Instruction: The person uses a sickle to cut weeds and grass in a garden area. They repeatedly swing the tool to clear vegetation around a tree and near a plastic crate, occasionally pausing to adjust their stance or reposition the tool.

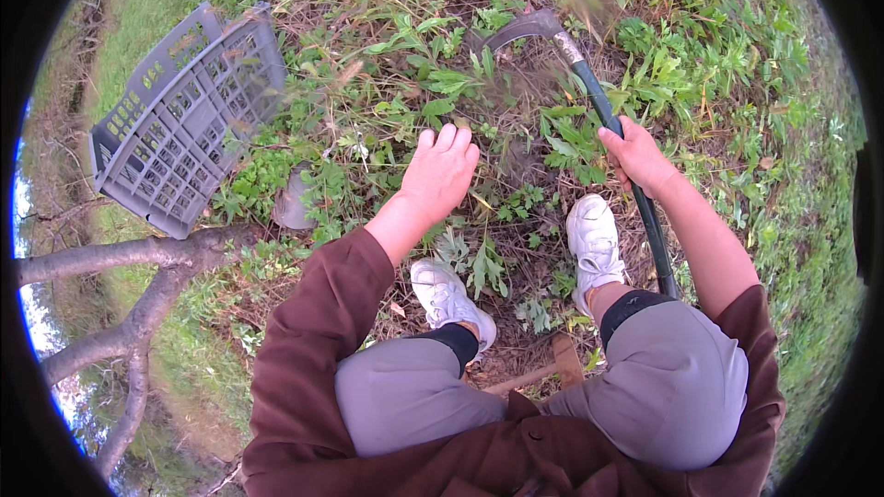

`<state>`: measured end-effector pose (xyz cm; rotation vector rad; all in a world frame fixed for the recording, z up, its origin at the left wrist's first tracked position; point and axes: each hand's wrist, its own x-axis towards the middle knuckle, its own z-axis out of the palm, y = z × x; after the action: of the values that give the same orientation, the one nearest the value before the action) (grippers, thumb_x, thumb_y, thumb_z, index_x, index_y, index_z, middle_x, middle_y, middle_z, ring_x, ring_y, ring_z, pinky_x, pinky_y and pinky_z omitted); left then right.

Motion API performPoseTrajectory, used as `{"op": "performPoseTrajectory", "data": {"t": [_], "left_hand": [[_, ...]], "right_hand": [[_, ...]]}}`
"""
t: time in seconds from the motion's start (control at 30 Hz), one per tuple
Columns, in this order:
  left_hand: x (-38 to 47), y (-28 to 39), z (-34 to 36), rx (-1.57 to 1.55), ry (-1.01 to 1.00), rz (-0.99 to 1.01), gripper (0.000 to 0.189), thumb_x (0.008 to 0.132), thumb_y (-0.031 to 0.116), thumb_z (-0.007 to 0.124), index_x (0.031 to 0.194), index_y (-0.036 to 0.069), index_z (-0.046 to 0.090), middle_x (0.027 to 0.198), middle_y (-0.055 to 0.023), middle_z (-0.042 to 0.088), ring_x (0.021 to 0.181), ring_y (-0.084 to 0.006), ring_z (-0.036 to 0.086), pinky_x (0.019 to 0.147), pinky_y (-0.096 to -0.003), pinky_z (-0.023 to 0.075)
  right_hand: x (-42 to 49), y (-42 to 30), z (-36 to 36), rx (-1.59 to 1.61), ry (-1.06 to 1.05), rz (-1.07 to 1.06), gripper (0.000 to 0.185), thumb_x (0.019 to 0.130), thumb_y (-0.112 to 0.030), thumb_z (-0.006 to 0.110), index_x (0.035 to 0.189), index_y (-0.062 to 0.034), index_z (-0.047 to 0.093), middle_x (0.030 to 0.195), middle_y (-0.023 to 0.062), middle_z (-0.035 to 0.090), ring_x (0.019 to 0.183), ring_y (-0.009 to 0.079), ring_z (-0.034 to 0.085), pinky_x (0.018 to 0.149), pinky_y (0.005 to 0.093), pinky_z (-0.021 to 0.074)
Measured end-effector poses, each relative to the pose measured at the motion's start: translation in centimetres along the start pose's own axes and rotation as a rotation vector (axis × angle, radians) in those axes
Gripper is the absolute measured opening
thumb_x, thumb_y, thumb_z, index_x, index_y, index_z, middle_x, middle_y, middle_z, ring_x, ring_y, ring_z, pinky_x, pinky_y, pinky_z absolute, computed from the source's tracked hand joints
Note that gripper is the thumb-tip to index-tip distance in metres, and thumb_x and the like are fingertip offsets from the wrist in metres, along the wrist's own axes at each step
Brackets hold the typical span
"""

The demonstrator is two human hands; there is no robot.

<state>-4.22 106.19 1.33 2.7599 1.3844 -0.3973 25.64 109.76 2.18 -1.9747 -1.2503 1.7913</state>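
Note:
My right hand [637,157] grips the dark green handle of a sickle [592,83]. The sickle's curved metal blade [528,27] points left, low among weeds and dry stems. Its handle runs back past my right shoe towards my knee. Across from it, my left hand [440,167] hovers over or touches leafy weeds [445,79], palm down with the fingers bent. Whether any stem lies beneath those fingers is hidden. Trampled dry grass and small green plants [521,201] lie between the two hands.
A grey plastic crate [186,117] leans tilted at the left. Near it are a grey rounded object [295,200] and a forked tree trunk [148,317]. My white shoes [442,293] stand among weeds. A wooden piece [568,360] shows between my legs.

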Motion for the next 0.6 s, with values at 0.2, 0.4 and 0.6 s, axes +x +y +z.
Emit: {"op": "performPoseTrajectory", "data": {"t": [0.2,0.4,0.6], "left_hand": [[3.7,-2.6,3.0,0.187,0.134,-0.058,0.048,0.078,0.014,0.054,0.125,0.005,0.047,0.136,-0.0122,0.044,0.108,-0.0232,0.046,0.087,-0.0361,0.0385],[5.5,-3.1,4.0,0.103,-0.042,-0.056,0.044,0.081,0.011,0.054,0.124,0.006,0.046,0.113,-0.0093,0.056,0.109,-0.0233,0.048,0.096,-0.0457,0.0319],[5.4,-3.9,3.8,-0.034,-0.066,-0.18,0.016,0.079,0.007,0.054,0.094,0.01,0.057,0.083,-0.0054,0.064,0.094,-0.0231,0.055,0.096,-0.0482,0.0294]], "right_hand": [[-0.8,1.9,1.3,-0.107,-0.183,0.071,0.023,0.094,-0.025,0.051,0.093,-0.0036,0.042,0.056,0.0018,0.044,0.036,0.0125,0.044,0.031,0.0281,0.0373],[-1.0,2.1,1.8,-0.098,-0.188,0.066,0.023,0.094,-0.025,0.052,0.093,-0.0038,0.043,0.053,0.0021,0.044,0.037,0.013,0.045,0.033,0.0285,0.0396],[0.4,1.0,1.2,-0.16,-0.12,0.056,0.025,0.094,-0.024,0.052,0.098,-0.0006,0.044,0.057,0.0047,0.048,0.039,0.0142,0.048,0.034,0.0297,0.0408]]}}
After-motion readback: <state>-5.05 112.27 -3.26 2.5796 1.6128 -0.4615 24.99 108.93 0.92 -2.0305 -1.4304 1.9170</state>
